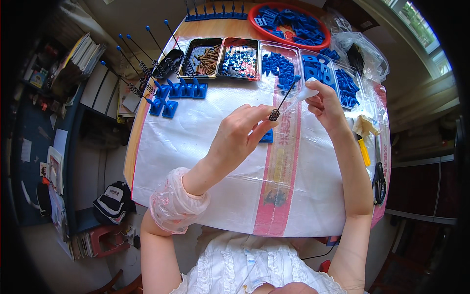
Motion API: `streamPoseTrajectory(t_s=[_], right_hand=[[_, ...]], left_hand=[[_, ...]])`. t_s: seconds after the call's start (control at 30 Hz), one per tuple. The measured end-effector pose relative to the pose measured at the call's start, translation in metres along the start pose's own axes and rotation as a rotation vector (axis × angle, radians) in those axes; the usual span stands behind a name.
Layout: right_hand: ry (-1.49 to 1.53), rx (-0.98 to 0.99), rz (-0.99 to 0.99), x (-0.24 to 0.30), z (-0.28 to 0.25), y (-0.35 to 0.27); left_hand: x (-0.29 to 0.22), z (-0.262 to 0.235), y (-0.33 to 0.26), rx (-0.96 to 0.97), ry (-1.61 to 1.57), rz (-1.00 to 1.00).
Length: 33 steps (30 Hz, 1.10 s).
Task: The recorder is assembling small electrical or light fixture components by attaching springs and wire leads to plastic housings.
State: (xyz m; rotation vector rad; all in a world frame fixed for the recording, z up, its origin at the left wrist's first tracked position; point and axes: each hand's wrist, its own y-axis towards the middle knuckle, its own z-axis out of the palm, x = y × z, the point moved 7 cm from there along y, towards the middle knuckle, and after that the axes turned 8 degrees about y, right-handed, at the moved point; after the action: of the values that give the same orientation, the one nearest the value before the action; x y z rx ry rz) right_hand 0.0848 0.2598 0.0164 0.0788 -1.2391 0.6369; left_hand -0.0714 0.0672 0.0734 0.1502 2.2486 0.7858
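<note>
My left hand [240,128] is closed on a thin black rod with a small black coil spring [274,115] around its lower part. The rod leans up to the right and ends in a blue knob [296,78]. In my right hand [324,104], between thumb and fingers, is a small white squeeze bottle [306,91], its narrow, see-through tip slanting down toward the spring. A blue base piece [267,136] shows just beyond my left fingers, mostly hidden by them.
Blue bases with springs and knobbed rods [183,90] stand at the left. Along the back are trays of screws [208,58], nuts [238,61] and small blue parts [279,68], with a red basin [326,39] behind. Scissors [378,183] and a yellow-handled tool [364,152] lie right.
</note>
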Motion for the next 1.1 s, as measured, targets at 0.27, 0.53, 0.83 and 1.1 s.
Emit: streamPoseTrajectory(t_s=[0.27,0.53,0.83,1.1], right_hand=[[0.071,0.052,0.083,0.012,-0.009,-0.003],[0.167,0.018,0.077,0.053,-0.045,-0.025],[0.199,-0.114,0.015,-0.009,-0.082,-0.114],[0.082,-0.033,-0.029,-0.019,-0.06,-0.114]], left_hand=[[0.0,0.0,-0.001,0.003,0.003,0.0],[0.001,0.001,0.0,0.013,-0.004,0.006],[0.001,0.002,-0.002,0.004,0.005,0.006],[0.001,0.002,0.0,0.025,-0.001,-0.017]])
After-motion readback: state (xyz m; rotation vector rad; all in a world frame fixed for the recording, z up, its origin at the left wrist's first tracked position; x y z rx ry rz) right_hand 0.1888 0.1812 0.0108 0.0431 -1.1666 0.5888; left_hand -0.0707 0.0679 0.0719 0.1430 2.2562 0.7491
